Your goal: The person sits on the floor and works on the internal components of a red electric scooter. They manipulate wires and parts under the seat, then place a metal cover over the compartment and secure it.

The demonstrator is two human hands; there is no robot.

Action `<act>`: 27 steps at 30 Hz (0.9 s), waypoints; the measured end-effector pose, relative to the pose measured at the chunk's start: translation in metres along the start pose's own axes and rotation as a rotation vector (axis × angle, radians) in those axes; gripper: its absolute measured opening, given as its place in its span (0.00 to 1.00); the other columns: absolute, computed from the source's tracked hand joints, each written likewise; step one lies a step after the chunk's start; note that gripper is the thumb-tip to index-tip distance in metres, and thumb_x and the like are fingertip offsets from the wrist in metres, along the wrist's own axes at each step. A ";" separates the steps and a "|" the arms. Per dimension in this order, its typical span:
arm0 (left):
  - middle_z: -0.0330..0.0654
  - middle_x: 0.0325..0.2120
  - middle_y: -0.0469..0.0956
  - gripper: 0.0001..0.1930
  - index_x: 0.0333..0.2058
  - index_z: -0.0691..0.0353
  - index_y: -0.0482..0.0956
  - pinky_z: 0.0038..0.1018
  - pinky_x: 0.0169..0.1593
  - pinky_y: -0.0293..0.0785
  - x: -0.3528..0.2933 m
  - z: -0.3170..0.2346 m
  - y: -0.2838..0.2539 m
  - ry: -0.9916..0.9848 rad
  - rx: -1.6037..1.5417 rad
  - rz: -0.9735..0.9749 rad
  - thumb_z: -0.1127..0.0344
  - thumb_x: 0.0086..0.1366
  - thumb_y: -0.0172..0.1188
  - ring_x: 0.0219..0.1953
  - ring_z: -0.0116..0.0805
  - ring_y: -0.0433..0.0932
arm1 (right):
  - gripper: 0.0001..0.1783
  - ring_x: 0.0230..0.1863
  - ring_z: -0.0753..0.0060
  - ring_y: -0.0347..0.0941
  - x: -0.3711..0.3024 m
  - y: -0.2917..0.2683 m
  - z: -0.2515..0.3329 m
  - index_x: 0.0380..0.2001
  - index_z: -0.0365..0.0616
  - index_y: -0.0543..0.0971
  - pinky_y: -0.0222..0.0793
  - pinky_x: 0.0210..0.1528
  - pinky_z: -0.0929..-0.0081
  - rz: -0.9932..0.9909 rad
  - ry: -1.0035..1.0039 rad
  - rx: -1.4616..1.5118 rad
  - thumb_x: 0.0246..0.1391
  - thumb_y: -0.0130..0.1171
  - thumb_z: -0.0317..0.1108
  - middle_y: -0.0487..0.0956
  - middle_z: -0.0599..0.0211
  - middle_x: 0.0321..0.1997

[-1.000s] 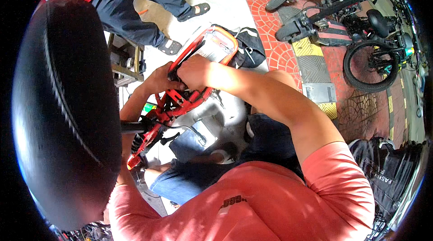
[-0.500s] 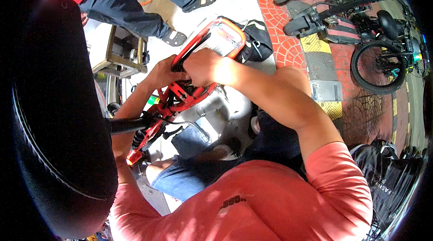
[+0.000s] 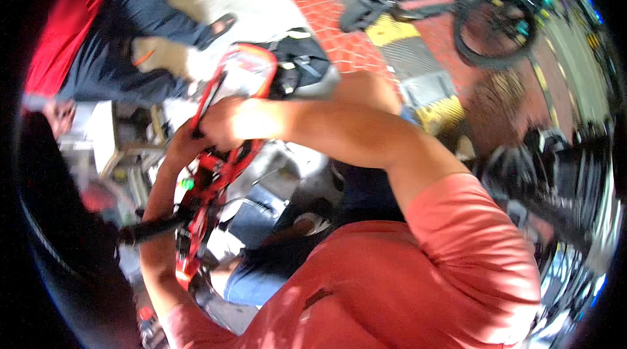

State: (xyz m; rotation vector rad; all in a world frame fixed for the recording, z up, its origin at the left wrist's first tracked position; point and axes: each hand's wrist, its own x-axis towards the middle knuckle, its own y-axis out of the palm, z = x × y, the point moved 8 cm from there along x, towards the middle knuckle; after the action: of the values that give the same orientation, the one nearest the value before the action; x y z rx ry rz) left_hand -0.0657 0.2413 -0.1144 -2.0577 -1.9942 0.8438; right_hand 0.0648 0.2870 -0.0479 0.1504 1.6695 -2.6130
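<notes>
A red bike frame stands in front of me, with a looped orange-red end on its far side. My right hand is closed at the middle of the frame, its fingers curled inward. My left hand meets it from the left, closed against the frame's near side. Motion smears both hands, and the right one covers the left fingertips, so what they grip is hidden. A black handlebar grip and a thin dark cable lie closer to me. The big black padded seat fills the left edge.
Another person in dark trousers and a red top is at the upper left, beside a wooden stool. A black bag lies past the frame. Parked bikes, including a black wheel, stand on red paving at the upper right.
The view has swung, so the frame, hands and parked bikes now sit further left. The other person has leaned lower. Both hands remain together at the frame.
</notes>
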 end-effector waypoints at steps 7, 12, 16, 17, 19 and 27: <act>0.41 0.44 0.85 0.26 0.56 0.68 0.77 0.33 0.54 0.77 -0.013 -0.012 0.002 -0.083 0.081 -0.036 0.66 0.62 0.73 0.45 0.32 0.81 | 0.18 0.32 0.54 0.84 -0.143 -0.173 0.004 0.36 0.40 0.87 0.80 0.37 0.57 -0.394 0.157 0.058 0.49 0.63 0.42 0.85 0.53 0.30; 0.38 0.44 0.84 0.24 0.57 0.67 0.76 0.30 0.54 0.77 -0.011 -0.027 0.010 -0.035 -0.036 -0.006 0.70 0.63 0.71 0.45 0.29 0.80 | 0.16 0.32 0.72 0.81 -0.311 -0.181 -0.091 0.38 0.42 0.87 0.79 0.38 0.68 -1.305 0.239 0.535 0.58 0.67 0.44 0.85 0.63 0.29; 0.40 0.49 0.81 0.27 0.62 0.67 0.71 0.28 0.55 0.75 -0.020 -0.012 -0.006 -0.038 0.002 0.035 0.66 0.68 0.65 0.48 0.29 0.77 | 0.17 0.33 0.71 0.78 -0.416 0.002 -0.213 0.36 0.42 0.85 0.75 0.41 0.65 -0.992 0.738 0.423 0.65 0.61 0.47 0.83 0.60 0.28; 0.40 0.50 0.80 0.27 0.64 0.67 0.70 0.27 0.55 0.74 -0.022 -0.004 -0.013 -0.033 -0.008 0.052 0.65 0.69 0.64 0.49 0.29 0.77 | 0.18 0.33 0.67 0.79 -0.446 0.082 -0.244 0.35 0.42 0.85 0.75 0.41 0.62 -0.795 0.969 0.625 0.64 0.61 0.48 0.82 0.58 0.27; 0.41 0.52 0.79 0.30 0.66 0.66 0.68 0.26 0.54 0.74 -0.029 0.001 -0.033 -0.100 -0.038 0.036 0.61 0.70 0.63 0.49 0.29 0.76 | 0.21 0.31 0.66 0.78 -0.498 0.200 -0.246 0.34 0.40 0.87 0.74 0.40 0.62 -0.551 1.261 0.783 0.62 0.62 0.49 0.82 0.59 0.26; 0.38 0.48 0.84 0.18 0.55 0.57 0.79 0.27 0.44 0.78 -0.140 0.020 -0.089 -0.433 -0.143 -0.445 0.52 0.75 0.59 0.49 0.28 0.84 | 0.12 0.32 0.63 0.81 -0.561 0.402 -0.283 0.40 0.40 0.84 0.75 0.30 0.63 -0.960 1.489 1.630 0.61 0.64 0.39 0.85 0.62 0.35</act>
State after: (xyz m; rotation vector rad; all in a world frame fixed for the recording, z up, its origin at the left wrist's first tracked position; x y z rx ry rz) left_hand -0.1469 0.1115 -0.0479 -1.4731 -2.6660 1.1393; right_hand 0.6738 0.3631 -0.4723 1.8801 -1.8502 -3.7076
